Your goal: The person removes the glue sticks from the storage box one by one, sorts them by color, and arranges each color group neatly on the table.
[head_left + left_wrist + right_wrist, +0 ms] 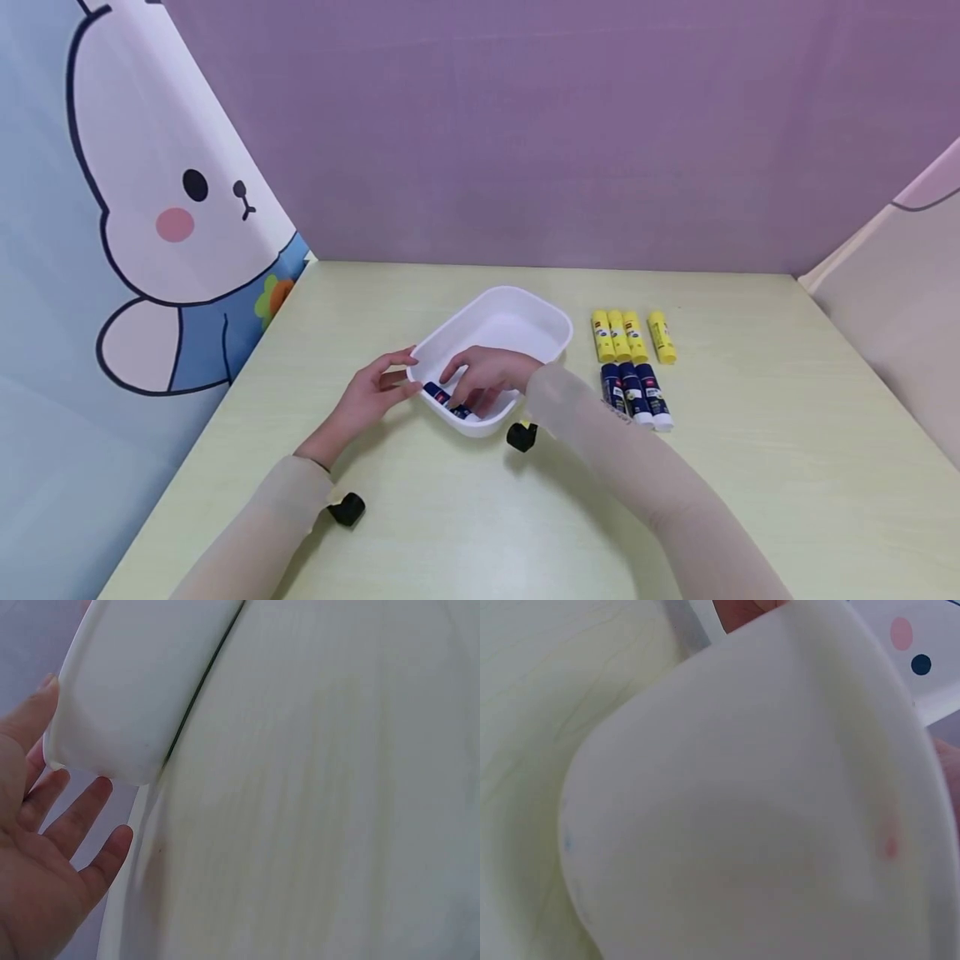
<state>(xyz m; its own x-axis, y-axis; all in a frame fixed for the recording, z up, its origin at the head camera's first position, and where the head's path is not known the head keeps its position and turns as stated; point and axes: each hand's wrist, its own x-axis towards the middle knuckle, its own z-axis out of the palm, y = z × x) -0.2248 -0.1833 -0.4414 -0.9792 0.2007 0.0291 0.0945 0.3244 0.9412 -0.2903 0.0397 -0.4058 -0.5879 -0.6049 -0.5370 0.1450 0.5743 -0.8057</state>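
My right hand (487, 375) reaches into a white plastic tub (517, 312) with bent fingers. Its fingertips are on a dark blue glue stick (437, 392), which lies along the tub's near left wall and is partly covered by them. At the tub's left end, my left hand (367, 396) touches the outside near the rim, thumb and fingers spread around the corner. The left wrist view shows that hand (45, 847) with loosely extended fingers against the tub's outer wall (135, 697). In the right wrist view the tub's wall (727, 787) hides the right hand's fingers.
Right of the tub stand several yellow glue sticks (618, 336) in a row, one (662, 337) set slightly apart. Nearer me are three dark blue glue sticks (632, 394) with white ends. A purple panel (555, 142) rises behind the table (750, 375).
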